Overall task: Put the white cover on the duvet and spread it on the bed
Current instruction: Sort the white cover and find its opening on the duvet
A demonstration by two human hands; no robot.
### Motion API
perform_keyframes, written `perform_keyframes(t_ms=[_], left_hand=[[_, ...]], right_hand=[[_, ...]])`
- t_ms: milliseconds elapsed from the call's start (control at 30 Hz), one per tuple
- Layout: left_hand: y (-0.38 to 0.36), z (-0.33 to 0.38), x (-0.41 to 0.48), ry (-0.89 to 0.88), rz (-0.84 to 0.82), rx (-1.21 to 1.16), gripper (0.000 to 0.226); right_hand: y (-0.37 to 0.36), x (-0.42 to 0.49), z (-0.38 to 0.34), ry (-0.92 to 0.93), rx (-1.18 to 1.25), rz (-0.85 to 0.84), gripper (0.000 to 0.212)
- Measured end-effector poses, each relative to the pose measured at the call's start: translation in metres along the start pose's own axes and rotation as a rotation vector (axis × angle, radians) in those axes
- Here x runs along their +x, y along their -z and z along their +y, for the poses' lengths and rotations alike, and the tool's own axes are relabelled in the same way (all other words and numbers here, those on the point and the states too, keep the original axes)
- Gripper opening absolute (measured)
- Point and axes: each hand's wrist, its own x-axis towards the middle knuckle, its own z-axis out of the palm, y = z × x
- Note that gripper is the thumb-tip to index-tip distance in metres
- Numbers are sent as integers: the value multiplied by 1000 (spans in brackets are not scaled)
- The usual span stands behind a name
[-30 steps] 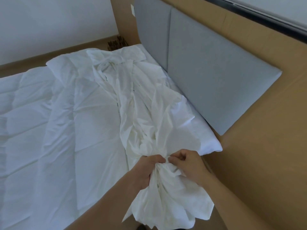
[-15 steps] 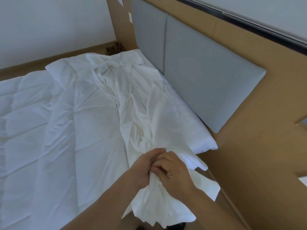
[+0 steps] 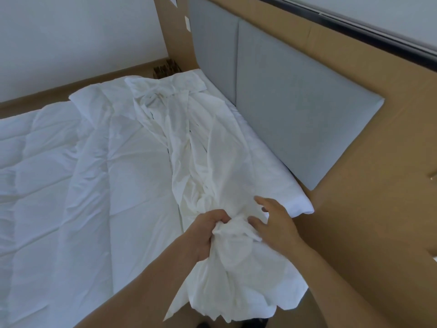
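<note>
The white cover lies bunched in a long crumpled strip along the head of the bed, its near end hanging off the corner. My left hand grips that gathered near end in a fist. My right hand sits just to the right, fingers spread and relaxed, touching the bunched cloth without gripping it. The quilted white duvet lies flat over the bed to the left, partly under the cover.
A grey padded headboard on a tan wood wall panel runs along the right. A white pillow or mattress corner juts out beside my right hand. A white wall and wood skirting lie beyond the bed.
My right hand has let go of the bunched cover and moved right, opening its fingers. My left hand keeps its grip. The view has shifted slightly.
</note>
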Motion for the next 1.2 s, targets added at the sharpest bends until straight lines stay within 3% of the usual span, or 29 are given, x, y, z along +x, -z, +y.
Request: perform_keyframes(t_ms=[67,133,267,333,433,567,633,733,833,1033,1100,1200], left_hand=[[2,3,0,-11,7,-10,13],[2,4,-1,-35,18,-6,7],[5,2,2,-100,26,-17,25],[6,3,2,-103,-2,-44,20],[7,11,-3,-82,-26,-22,29],[11,19,-9,-76,-6,153,24],[15,19,-10,-64,-10,211,28],[16,22,-14,-100,-74,247,12],[16,24,-13,-170,-122,241,50],[25,28,-13,-351,18,42,57],[34,32,-18,-359,63,73,61],[39,38,-26,-299,33,239,65]], right_hand=[[-5,7,8,4,-36,-151,28],[-7,10,6,-10,-29,-147,9],[2,22,-5,58,-13,-66,11],[5,27,-9,144,24,-151,11],[3,33,-14,189,30,-287,36],[3,43,-24,160,15,-199,15],[3,44,-32,183,-34,-262,14],[5,50,-50,295,-175,-168,16],[6,59,-87,410,-52,-47,12],[-11,74,-144,334,328,-119,10],[-15,77,-153,284,458,-185,12],[-25,88,-159,350,377,-188,18]])
